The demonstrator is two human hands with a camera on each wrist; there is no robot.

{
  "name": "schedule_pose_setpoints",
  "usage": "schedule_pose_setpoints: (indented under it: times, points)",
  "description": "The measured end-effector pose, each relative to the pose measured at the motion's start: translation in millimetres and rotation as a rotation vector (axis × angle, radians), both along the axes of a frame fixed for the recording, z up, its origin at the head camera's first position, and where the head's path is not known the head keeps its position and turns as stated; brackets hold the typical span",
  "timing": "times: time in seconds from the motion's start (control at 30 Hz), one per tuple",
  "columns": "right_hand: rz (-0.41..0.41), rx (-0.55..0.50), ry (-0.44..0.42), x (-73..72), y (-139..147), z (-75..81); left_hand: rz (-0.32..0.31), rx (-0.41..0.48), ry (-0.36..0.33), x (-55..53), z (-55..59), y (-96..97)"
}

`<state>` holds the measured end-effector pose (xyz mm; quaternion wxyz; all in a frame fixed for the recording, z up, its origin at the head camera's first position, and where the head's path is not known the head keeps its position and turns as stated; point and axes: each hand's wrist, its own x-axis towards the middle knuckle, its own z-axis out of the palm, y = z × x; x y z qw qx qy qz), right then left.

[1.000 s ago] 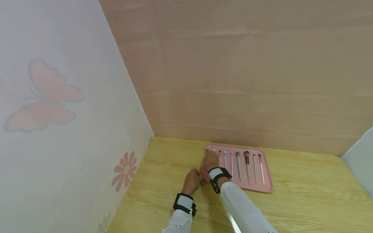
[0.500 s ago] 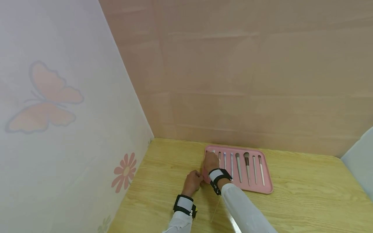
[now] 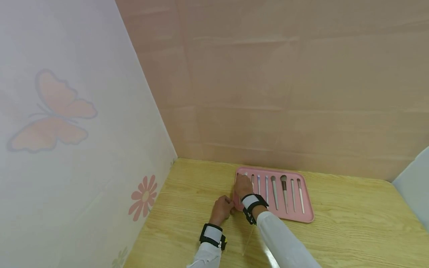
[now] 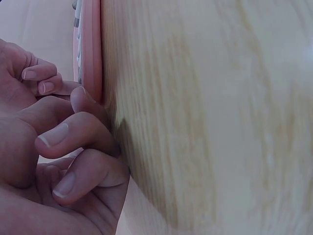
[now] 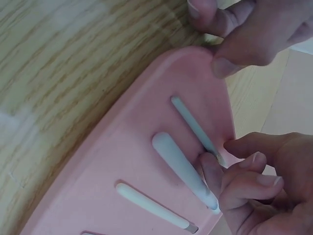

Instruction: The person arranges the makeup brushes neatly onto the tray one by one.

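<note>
A pink tray (image 3: 296,218) holds a row of makeup brushes lying in slots. My right hand (image 3: 242,185) is over the tray's left end. In the right wrist view, its thumb and forefinger pinch a thin grey-green makeup brush (image 5: 188,117) near its far end, while the handle lies along the tray. A thicker pale brush (image 5: 178,161) lies right beside it, partly hidden by the fingers. My left hand (image 3: 221,209) grips the tray's near left corner, thumb against the rim. Its other fingers are curled beside the tray and touch the tabletop in the left wrist view.
The wood-grain table (image 3: 355,219) extends to both sides of the tray. Behind it rises a brownish-pink covered wall (image 3: 268,93). A white panel with a butterfly and flowers (image 3: 110,175) borders the left side; another white panel (image 3: 415,182) stands at the right.
Both hands stay at the tray's left end with the same holds. The right wrist has shifted very slightly to the right; the tray and other brushes stay in place.
</note>
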<state>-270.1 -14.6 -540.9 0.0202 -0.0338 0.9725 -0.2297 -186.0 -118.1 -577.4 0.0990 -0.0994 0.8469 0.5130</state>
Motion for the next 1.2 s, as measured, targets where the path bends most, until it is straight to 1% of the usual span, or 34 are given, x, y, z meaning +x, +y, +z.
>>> schedule_pose_setpoints:
  times: [0.1,0.23,0.4,0.5,0.63,0.73,0.8,0.97,1.03,1.1,1.2]
  points:
    - [0.008,-0.020,-0.010,1.6,2,2.9,0.004,0.004,-0.003,0.7,0.6,0.6]
    - [0.030,-0.016,0.033,0.8,4,3.7,0.008,0.005,0.001,1.1,0.9,1.6]
    - [0.056,-0.018,0.075,1.6,13,7.2,-0.009,-0.023,0.020,0.6,1.4,4.5]
    - [0.057,-0.083,0.083,5.6,20,11.0,-0.017,-0.024,0.029,0.5,1.7,4.6]
    - [0.066,-0.254,0.091,14.7,31,18.4,-0.012,0.003,0.039,0.2,2.6,2.7]
    - [0.067,-0.338,0.075,22.1,43,24.4,-0.013,-0.001,0.049,-0.1,2.4,1.1]
    - [0.063,-0.375,0.060,27.4,52,28.7,-0.018,-0.010,0.054,0.2,2.8,0.6]
    - [0.052,-0.407,0.048,41.1,76,42.3,-0.017,-0.025,0.063,3.1,4.0,-1.9]
    - [0.050,-0.414,0.039,47.3,84,48.3,-0.008,-0.010,0.087,5.2,3.9,-3.8]
    - [0.052,-0.424,0.023,53.5,92,54.2,-0.002,0.009,0.126,7.8,3.4,-5.5]
    - [0.060,-0.436,0.013,62.5,105,63.3,-0.008,0.022,0.211,10.6,4.6,-7.4]
